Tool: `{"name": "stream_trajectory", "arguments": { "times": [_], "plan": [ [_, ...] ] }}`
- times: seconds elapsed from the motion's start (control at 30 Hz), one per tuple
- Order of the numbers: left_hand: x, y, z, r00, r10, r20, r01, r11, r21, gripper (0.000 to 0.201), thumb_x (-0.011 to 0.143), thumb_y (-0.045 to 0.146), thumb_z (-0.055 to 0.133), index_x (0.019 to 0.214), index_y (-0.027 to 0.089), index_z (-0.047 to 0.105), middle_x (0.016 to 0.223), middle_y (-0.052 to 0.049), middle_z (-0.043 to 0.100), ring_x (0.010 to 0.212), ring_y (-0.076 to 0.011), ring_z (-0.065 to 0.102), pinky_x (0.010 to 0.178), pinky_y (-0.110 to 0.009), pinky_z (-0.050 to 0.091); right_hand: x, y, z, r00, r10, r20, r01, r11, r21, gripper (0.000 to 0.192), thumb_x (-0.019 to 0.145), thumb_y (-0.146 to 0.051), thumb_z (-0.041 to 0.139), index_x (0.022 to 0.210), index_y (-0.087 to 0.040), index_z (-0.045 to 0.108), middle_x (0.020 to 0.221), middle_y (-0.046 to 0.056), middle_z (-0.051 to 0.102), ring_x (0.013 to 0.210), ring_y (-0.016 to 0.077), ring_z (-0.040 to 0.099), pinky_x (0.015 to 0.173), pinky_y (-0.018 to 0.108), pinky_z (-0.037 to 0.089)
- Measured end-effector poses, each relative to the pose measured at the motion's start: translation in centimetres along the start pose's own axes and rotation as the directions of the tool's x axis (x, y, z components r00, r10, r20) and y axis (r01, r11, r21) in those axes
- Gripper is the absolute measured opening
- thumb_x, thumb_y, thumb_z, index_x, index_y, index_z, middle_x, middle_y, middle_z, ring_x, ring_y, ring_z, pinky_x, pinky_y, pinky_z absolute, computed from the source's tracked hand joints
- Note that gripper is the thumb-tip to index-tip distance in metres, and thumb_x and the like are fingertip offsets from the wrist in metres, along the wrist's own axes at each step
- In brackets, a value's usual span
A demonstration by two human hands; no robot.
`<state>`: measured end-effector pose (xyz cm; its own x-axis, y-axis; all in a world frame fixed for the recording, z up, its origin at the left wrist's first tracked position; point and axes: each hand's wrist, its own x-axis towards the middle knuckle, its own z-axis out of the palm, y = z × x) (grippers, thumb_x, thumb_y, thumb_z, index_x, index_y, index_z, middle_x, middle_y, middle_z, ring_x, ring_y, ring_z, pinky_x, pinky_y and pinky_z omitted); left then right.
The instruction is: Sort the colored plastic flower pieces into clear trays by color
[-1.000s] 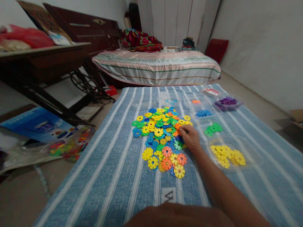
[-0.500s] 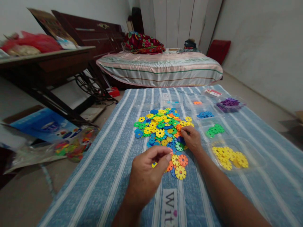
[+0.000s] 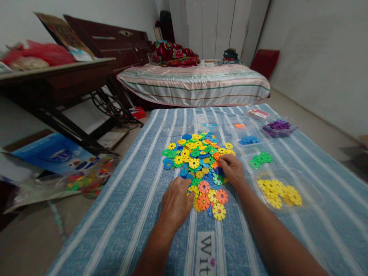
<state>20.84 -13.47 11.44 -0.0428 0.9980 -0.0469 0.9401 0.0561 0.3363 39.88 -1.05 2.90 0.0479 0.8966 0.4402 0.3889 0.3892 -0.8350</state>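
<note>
A loose heap of flower-shaped plastic discs (image 3: 194, 163) in yellow, green, blue and orange lies on the striped cloth. My left hand (image 3: 176, 203) rests palm down at the heap's near left edge, thumb apart from the fingers, beside a few yellow and blue discs. Its fingertips are partly hidden. At the right edge of the heap, my right hand (image 3: 233, 168) has thumb and forefinger pinched together next to some orange discs (image 3: 217, 156). Whatever is between those fingertips is too small to make out. Nearer me lie several orange and yellow discs (image 3: 219, 211).
Clear plastic trays on the right hold sorted discs: yellow (image 3: 293, 194), green (image 3: 261, 159), blue (image 3: 248, 140) and purple (image 3: 278, 127). Farther back, another tray has a few orange pieces (image 3: 239, 125). Beyond the cloth stands a bed (image 3: 195, 88); a sewing-machine table (image 3: 80, 67) is at left.
My left hand has come down and left from above the near discs, its thumb and fingers parting, which uncovers orange discs. The right hand stays almost where it was.
</note>
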Motion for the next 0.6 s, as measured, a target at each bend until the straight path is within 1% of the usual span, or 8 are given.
{"name": "stream_trajectory", "arguments": {
  "times": [0.07,0.13,0.23,0.33,0.47,0.53,0.6],
  "plan": [
    [0.0,0.0,0.1,0.999,-0.001,0.054,-0.002,0.999,0.045,0.031,0.082,0.018,0.057,0.113,0.017,0.066,0.11,-0.01,0.063,0.108,-0.0242,0.056,0.096,-0.036,0.045,0.0,-0.1,0.0,1.0,-0.005,0.0,0.005,1.0,0.004,0.021,0.08,-0.032,0.051,0.07,-0.021,0.065,0.075,0.003,0.064,0.076,0.0187,0.06,0.074,0.033,0.047],
    [0.1,0.1,0.3,0.996,0.005,0.085,-0.011,0.997,0.07,0.03,0.082,0.018,0.058,0.111,0.017,0.066,0.111,-0.01,0.062,0.109,-0.0249,0.055,0.096,-0.036,0.045,0.0,-0.1,-0.1,1.0,-0.004,0.001,0.004,1.0,0.005,0.021,0.08,-0.032,0.051,0.07,-0.021,0.065,0.075,0.003,0.065,0.076,0.0188,0.06,0.074,0.033,0.046],
    [0.4,0.2,0.5,0.996,0.014,0.09,-0.023,0.995,0.094,0.024,0.081,0.018,0.06,0.104,0.017,0.066,0.109,-0.01,0.061,0.108,-0.0256,0.054,0.094,-0.036,0.044,0.0,0.1,-0.1,1.0,-0.002,0.004,0.002,1.0,0.007,0.02,0.081,-0.032,0.052,0.07,-0.021,0.065,0.076,0.003,0.065,0.075,0.0187,0.06,0.073,0.034,0.046],
    [0.7,0.2,0.6,0.997,0.015,0.07,-0.021,0.997,0.079,0.018,0.078,0.018,0.063,0.096,0.017,0.065,0.104,-0.008,0.062,0.105,-0.0246,0.055,0.09,-0.035,0.045,0.0,0.1,-0.1,1.0,-0.009,0.003,0.009,1.0,0.006,0.02,0.081,-0.031,0.052,0.07,-0.022,0.065,0.076,0.003,0.065,0.075,0.0186,0.06,0.073,0.033,0.046],
    [1.3,-0.3,0.8,1.0,0.008,0.003,-0.008,1.0,-0.03,0.009,0.074,0.015,0.064,0.082,0.018,0.063,0.091,-0.005,0.062,0.093,-0.021,0.057,0.081,-0.031,0.044,0.1,0.0,0.0,1.0,-0.013,-0.005,0.013,1.0,0.003,0.02,0.081,-0.031,0.052,0.069,-0.021,0.065,0.076,0.003,0.065,0.076,0.0186,0.06,0.074,0.033,0.046],
    [1.6,-0.6,1.0,1.0,-0.006,-0.022,0.003,0.99,-0.141,0.004,0.072,0.016,0.063,0.072,0.019,0.061,0.081,-0.002,0.061,0.081,-0.0182,0.057,0.073,-0.029,0.043,0.1,0.0,0.0,1.0,-0.014,-0.003,0.014,1.0,0.004,0.02,0.081,-0.031,0.051,0.07,-0.021,0.065,0.076,0.003,0.065,0.075,0.0186,0.061,0.074,0.034,0.046],
    [2.1,-1.1,1.0,0.999,-0.043,-0.02,0.035,0.953,-0.301,0.008,0.071,0.019,0.062,0.064,0.019,0.059,0.07,0.001,0.058,0.069,-0.0152,0.055,0.064,-0.026,0.04,0.1,0.1,0.0,1.0,-0.011,0.004,0.011,1.0,0.001,0.02,0.081,-0.03,0.051,0.07,-0.021,0.066,0.077,0.003,0.066,0.076,0.0187,0.061,0.074,0.034,0.046]
  ]
}}
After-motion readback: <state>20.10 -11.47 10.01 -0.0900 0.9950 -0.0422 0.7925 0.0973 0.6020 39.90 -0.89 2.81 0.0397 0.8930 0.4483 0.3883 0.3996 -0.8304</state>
